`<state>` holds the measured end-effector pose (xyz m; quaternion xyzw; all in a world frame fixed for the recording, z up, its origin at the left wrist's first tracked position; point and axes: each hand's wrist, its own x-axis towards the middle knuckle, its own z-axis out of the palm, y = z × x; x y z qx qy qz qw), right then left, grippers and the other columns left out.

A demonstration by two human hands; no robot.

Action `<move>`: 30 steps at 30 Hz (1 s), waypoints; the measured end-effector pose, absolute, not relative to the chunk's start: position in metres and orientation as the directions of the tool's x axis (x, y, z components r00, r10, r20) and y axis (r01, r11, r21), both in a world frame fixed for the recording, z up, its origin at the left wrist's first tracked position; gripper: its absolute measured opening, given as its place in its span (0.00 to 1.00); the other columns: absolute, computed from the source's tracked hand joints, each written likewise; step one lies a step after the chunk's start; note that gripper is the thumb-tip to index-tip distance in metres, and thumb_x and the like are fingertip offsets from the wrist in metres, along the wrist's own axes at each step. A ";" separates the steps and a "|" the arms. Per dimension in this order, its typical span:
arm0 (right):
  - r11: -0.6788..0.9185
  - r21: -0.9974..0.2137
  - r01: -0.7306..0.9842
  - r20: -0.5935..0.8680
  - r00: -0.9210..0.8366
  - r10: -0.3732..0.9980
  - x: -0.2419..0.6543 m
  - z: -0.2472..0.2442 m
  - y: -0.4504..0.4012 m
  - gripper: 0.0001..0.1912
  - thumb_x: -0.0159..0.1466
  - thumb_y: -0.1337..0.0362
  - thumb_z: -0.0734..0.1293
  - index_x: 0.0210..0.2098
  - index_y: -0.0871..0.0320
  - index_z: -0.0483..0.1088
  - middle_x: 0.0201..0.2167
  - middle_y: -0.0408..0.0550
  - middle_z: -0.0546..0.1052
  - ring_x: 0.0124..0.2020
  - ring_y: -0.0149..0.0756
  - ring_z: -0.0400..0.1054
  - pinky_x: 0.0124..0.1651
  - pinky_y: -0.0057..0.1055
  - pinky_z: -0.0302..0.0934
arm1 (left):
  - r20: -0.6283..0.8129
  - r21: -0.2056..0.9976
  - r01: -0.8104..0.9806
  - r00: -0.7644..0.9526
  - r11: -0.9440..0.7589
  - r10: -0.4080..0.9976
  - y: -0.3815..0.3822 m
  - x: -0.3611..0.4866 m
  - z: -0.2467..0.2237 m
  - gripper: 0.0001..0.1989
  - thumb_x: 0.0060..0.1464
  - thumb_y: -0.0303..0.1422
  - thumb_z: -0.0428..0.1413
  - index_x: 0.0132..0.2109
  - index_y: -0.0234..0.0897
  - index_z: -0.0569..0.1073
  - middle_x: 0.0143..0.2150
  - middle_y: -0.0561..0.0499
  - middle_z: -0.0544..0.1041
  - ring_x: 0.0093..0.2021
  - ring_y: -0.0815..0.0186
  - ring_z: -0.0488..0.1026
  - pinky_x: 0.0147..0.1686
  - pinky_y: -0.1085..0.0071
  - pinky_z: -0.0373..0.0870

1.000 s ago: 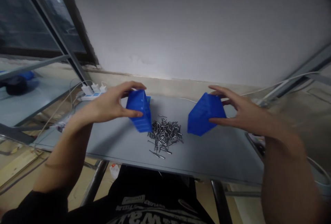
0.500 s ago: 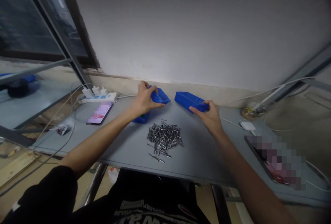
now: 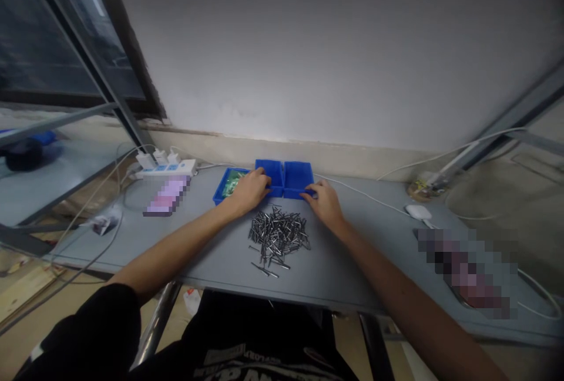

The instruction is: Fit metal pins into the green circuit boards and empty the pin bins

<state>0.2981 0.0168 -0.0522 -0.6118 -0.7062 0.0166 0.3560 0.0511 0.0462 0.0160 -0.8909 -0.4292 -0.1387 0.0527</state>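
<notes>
Two blue plastic bins stand side by side at the back of the table. My left hand (image 3: 252, 188) grips the front left part of the left bin (image 3: 275, 171), fingers closed on its rim. The front edge of the right bin (image 3: 298, 176) is pinched by my right hand (image 3: 325, 204). Both bins look empty inside. Just left of them, partly behind my left hand, a third blue bin (image 3: 217, 195) holds small green items (image 3: 232, 181). A pile of small shiny metal pins or rivets (image 3: 278, 233) lies in front of the bins, between my forearms.
A white power strip (image 3: 176, 168) with plugged-in chargers sits at the back left, near a phone (image 3: 166, 196). Another phone (image 3: 467, 278) lies at the right, by a white charger (image 3: 418, 212). Cables cross the grey table (image 3: 352, 275). A wall rises behind.
Both hands have brought the two blue bins down onto the table and together, behind the metal pile. The bin with green items has come into clearer view.
</notes>
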 end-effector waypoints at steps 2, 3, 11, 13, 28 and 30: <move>0.267 -0.447 0.854 0.451 -0.043 0.892 0.298 -0.054 0.017 0.12 0.65 0.60 0.67 0.43 0.58 0.78 0.37 0.51 0.70 0.38 0.41 0.67 0.45 0.37 0.63 | 0.263 -0.010 0.775 0.611 -0.632 0.746 0.046 0.051 0.014 0.07 0.60 0.32 0.57 0.42 0.36 0.79 0.42 0.43 0.76 0.43 0.56 0.74 0.49 0.58 0.69; 0.281 -0.445 0.850 0.432 -0.071 0.899 0.299 -0.055 0.016 0.12 0.65 0.60 0.67 0.44 0.59 0.78 0.37 0.51 0.70 0.38 0.40 0.67 0.45 0.35 0.63 | 0.258 -0.032 0.770 0.622 -0.637 0.739 0.045 0.051 0.014 0.07 0.60 0.31 0.57 0.40 0.35 0.79 0.40 0.44 0.77 0.43 0.56 0.75 0.52 0.56 0.67; 0.384 -0.426 0.819 0.365 -0.233 0.901 0.306 -0.048 -0.006 0.11 0.67 0.63 0.65 0.45 0.60 0.77 0.36 0.51 0.72 0.39 0.40 0.68 0.46 0.35 0.62 | 0.132 -0.081 0.693 0.720 -0.717 0.681 0.035 0.041 0.018 0.06 0.57 0.30 0.58 0.38 0.38 0.81 0.32 0.47 0.81 0.41 0.57 0.78 0.63 0.48 0.53; 0.399 -0.433 0.808 0.359 -0.251 0.899 0.307 -0.047 -0.013 0.11 0.67 0.63 0.65 0.45 0.59 0.77 0.37 0.51 0.73 0.39 0.40 0.69 0.46 0.35 0.62 | 0.122 -0.057 0.668 0.742 -0.742 0.659 0.031 0.038 0.019 0.05 0.56 0.31 0.59 0.38 0.38 0.81 0.33 0.46 0.81 0.42 0.56 0.77 0.63 0.47 0.54; 0.463 -0.373 0.804 -0.046 -0.515 0.856 0.223 -0.029 -0.213 0.02 0.65 0.64 0.68 0.36 0.54 0.74 0.31 0.45 0.78 0.32 0.37 0.73 0.35 0.30 0.62 | 0.495 0.257 0.458 0.694 -0.851 0.523 -0.039 0.006 0.026 0.12 0.68 0.35 0.49 0.47 0.37 0.76 0.44 0.47 0.77 0.47 0.64 0.73 0.50 0.64 0.71; 0.433 -0.317 0.843 -0.138 -0.493 0.859 0.215 -0.056 -0.222 0.05 0.64 0.67 0.69 0.40 0.55 0.75 0.33 0.46 0.80 0.35 0.39 0.75 0.37 0.30 0.63 | 0.423 0.309 0.433 0.735 -0.847 0.530 -0.055 0.000 0.016 0.12 0.69 0.34 0.49 0.48 0.38 0.76 0.43 0.48 0.77 0.44 0.65 0.74 0.47 0.66 0.73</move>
